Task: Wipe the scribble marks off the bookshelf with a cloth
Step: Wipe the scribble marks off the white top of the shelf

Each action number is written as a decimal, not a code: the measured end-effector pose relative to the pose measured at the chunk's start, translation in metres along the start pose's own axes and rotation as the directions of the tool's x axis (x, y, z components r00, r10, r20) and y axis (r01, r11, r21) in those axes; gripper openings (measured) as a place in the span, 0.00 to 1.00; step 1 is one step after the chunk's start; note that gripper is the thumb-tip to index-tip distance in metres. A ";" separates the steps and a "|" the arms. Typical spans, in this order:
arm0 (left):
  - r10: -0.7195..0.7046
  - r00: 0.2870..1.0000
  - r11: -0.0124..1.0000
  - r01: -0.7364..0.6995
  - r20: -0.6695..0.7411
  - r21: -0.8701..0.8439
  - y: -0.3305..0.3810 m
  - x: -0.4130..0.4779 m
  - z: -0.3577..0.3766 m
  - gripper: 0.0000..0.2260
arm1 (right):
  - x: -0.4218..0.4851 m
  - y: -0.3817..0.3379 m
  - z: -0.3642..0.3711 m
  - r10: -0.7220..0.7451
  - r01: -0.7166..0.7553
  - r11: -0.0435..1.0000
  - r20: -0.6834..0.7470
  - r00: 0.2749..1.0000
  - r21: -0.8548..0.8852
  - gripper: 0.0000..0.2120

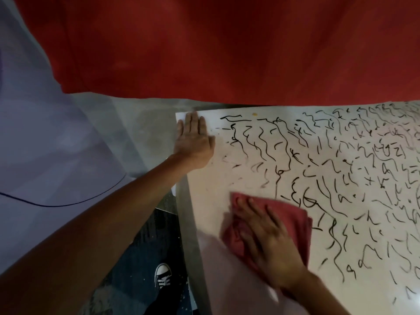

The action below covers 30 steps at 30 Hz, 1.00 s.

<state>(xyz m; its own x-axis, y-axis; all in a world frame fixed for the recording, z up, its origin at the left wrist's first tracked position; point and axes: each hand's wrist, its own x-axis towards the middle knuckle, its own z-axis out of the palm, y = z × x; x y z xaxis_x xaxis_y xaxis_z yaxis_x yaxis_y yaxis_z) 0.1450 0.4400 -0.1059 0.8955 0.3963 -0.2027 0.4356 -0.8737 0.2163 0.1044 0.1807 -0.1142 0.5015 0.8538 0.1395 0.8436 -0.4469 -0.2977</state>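
Note left hand (193, 139) flat, fingers straight, gripping nothing, braced on shelf (211, 201) corner. Note right hand (270, 244) spread, pressing cloth (293, 214) onto shelf's near-left area, beside dense marks (341, 169). Beware smearing: likely from an ink-loaded cloth face.

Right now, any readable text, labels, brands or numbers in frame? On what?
No readable text in this frame.
Scribble marks on the bookshelf: loose squiggles and dashes; a few loops resemble letters, but no word or number reads.
Shoe: any branding is too blurred to tell.
Cloth: plain red, no label showing.
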 end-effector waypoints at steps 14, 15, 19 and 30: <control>-0.020 0.995 0.998 0.026 -0.100 0.058 0.002 -0.006 0.012 0.28 | -0.002 -0.012 0.007 0.013 -0.008 0.996 -0.056 0.998 0.089 0.21; -0.018 0.994 0.998 0.025 -0.104 0.062 0.003 -0.006 0.012 0.28 | 0.008 -0.004 0.006 0.037 -0.031 0.995 -0.066 0.997 0.092 0.21; -0.019 0.992 0.998 0.026 -0.126 0.058 0.003 -0.006 0.013 0.28 | 0.087 0.015 0.004 0.338 -0.328 0.937 -0.084 0.937 0.117 0.29; 0.000 0.995 0.999 0.005 -0.102 0.051 0.003 -0.011 0.010 0.28 | 0.073 0.021 -0.002 0.223 -0.221 0.974 -0.034 0.974 0.058 0.26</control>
<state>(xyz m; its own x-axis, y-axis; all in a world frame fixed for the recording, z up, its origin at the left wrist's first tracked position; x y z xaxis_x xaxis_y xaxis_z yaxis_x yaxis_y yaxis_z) 0.1358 0.4302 -0.1126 0.9002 0.4230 -0.1039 0.4350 -0.8850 0.1659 0.1592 0.2335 -0.1079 0.6833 0.7230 0.1020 0.6995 -0.6081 -0.3754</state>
